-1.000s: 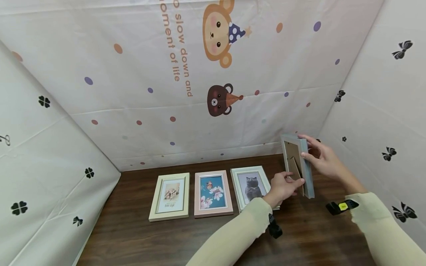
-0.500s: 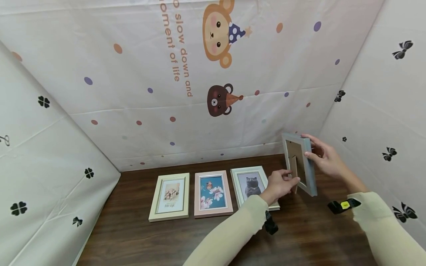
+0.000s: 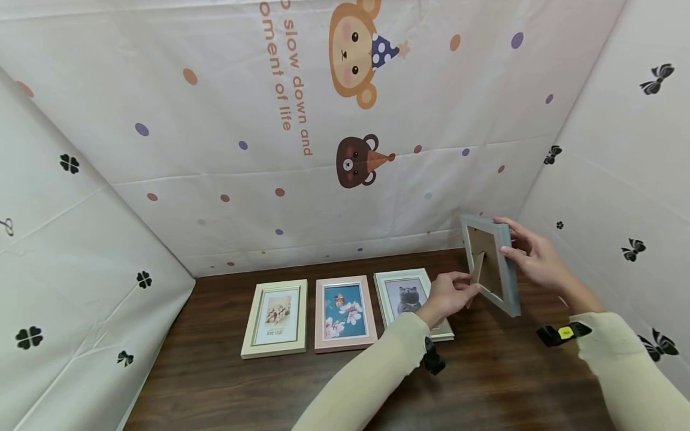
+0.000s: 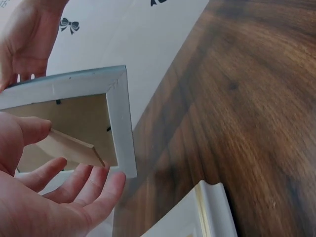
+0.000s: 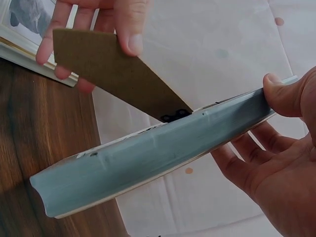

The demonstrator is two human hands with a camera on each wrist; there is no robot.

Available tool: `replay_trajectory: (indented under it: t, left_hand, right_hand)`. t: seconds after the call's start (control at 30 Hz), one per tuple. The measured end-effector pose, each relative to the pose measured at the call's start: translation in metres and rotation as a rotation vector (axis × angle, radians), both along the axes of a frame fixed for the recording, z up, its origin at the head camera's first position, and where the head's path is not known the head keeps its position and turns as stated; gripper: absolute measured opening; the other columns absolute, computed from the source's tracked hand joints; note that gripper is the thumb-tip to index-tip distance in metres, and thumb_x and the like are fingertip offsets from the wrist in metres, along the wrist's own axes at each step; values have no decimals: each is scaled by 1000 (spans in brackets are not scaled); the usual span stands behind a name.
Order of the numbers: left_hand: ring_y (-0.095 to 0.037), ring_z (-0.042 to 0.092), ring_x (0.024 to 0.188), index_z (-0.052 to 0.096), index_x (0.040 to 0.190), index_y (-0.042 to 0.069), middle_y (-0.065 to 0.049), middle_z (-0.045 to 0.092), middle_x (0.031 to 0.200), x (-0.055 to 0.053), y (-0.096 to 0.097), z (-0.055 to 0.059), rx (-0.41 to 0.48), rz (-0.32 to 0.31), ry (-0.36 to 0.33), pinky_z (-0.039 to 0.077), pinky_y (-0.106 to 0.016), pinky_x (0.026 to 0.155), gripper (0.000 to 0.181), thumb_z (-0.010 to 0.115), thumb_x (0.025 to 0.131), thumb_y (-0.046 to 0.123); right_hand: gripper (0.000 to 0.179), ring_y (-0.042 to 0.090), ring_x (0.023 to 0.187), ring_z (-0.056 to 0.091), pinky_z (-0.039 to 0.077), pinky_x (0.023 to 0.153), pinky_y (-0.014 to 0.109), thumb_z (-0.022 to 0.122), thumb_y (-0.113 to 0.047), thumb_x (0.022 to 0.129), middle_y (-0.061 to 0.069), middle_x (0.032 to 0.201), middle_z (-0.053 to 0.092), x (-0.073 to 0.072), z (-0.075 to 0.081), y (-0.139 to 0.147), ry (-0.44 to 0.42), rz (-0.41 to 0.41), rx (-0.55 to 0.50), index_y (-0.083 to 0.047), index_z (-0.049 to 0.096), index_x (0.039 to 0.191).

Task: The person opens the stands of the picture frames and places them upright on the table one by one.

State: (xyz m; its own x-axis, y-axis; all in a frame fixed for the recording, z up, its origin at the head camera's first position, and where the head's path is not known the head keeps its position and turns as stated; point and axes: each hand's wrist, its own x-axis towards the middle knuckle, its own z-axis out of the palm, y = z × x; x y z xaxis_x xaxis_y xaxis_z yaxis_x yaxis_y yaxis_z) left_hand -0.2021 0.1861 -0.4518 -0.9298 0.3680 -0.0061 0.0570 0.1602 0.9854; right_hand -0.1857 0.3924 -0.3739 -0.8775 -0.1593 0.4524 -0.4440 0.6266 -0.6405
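Observation:
My right hand (image 3: pixel 535 254) grips a blue-grey picture frame (image 5: pixel 133 155) by its right side, thumb on the back and fingers on the front. The frame is upright and tilted, its brown backing toward me. My left hand (image 3: pixel 448 296) pinches the frame's hinged stand (image 5: pixel 106 66) between thumb and fingers. In the right wrist view the stand is swung out at an angle from the back, with a black hinge (image 5: pixel 177 115) at its base. In the left wrist view the thumb lies on the stand's edge and the fingers are under it. The frame's front is hidden.
Lying face up on the brown wooden table (image 3: pixel 226 389) are a cream frame (image 3: pixel 247 344), a pink frame (image 3: pixel 345 345) with a blossom picture, and a white frame (image 3: pixel 385 293) with a grey cat picture, partly behind my left hand. White patterned cloth walls (image 3: pixel 302 221) enclose the table.
The frame has shifted slightly right and turned to show more of its back. My left hand has moved left, swinging the stand farther out from the backing.

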Motion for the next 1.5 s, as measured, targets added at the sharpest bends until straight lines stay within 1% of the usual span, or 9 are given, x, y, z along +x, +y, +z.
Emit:
replay_trajectory:
  t: [0.3, 0.77, 0.9, 1.03, 1.13, 1.2, 1.27, 1.33, 1.5]
  left_hand:
    - [-5, 63, 67, 77, 113, 11, 1, 74, 87, -5, -10, 5, -12, -13, -14, 50, -22, 58, 24, 79, 92, 21]
    - [-4, 62, 64, 76, 109, 10, 4, 72, 80, -3, -11, 8, -43, -6, 5, 48, -21, 56, 21, 80, 91, 21]
    - [-5, 65, 72, 74, 115, 9, 3, 73, 90, 1, -9, 14, -122, 20, 151, 50, -19, 63, 28, 77, 92, 24]
    - [-8, 65, 99, 70, 126, 10, 0, 71, 111, 11, -4, 25, -250, 97, 447, 49, -18, 82, 36, 73, 95, 29]
    - [-11, 63, 114, 66, 132, 9, -3, 67, 125, 22, 2, 33, -279, 130, 646, 49, -20, 94, 39, 70, 98, 27]
    - [-9, 65, 105, 64, 133, 7, -5, 65, 130, 29, 5, 37, -260, 129, 726, 50, -16, 92, 39, 69, 99, 25]
    - [-4, 66, 93, 64, 132, 5, -7, 67, 127, 34, 9, 40, -238, 127, 763, 49, -11, 85, 37, 69, 100, 22]
    - [-1, 65, 82, 64, 130, 4, -7, 70, 118, 38, 12, 41, -214, 125, 748, 48, -7, 75, 36, 70, 99, 21]
    - [2, 66, 77, 63, 130, 4, -3, 73, 99, 44, 18, 40, -187, 107, 594, 45, -5, 61, 40, 74, 97, 23]
  right_hand:
    - [60, -3, 97, 60, 52, 69, 17, 60, 4, 101, 33, 127, 60, 3, -2, 5, 2, 1, 4, -5, 40, 156]
    - [60, -3, 98, 60, 51, 70, 17, 59, -6, 104, 31, 131, 61, 6, 3, 1, -53, -63, 18, -19, 40, 159]
    - [60, -2, 100, 60, 52, 69, 16, 60, -7, 104, 33, 131, 60, 4, 6, -1, -33, -54, 14, -18, 41, 159]
    - [61, -8, 98, 58, 51, 69, 15, 61, -4, 102, 36, 130, 60, 2, 9, -3, -7, -31, 33, -16, 40, 158]
    - [61, -11, 96, 56, 50, 69, 13, 61, -3, 102, 36, 130, 60, 0, 10, -5, 6, -22, 56, -15, 40, 158]
    - [61, -11, 95, 57, 51, 70, 13, 62, -2, 101, 36, 129, 61, -2, 11, -7, 17, -11, 61, -13, 41, 158]
    - [60, -11, 95, 58, 51, 70, 12, 61, 0, 101, 35, 128, 62, -3, 12, -9, 25, 3, 62, -11, 41, 157]
    - [59, -9, 95, 59, 52, 70, 13, 62, 0, 101, 35, 126, 63, -3, 13, -11, 26, 8, 41, -9, 43, 155]
    - [59, -5, 94, 61, 53, 69, 14, 63, 2, 100, 36, 125, 63, -2, 14, -15, 17, 2, 11, -6, 43, 154]
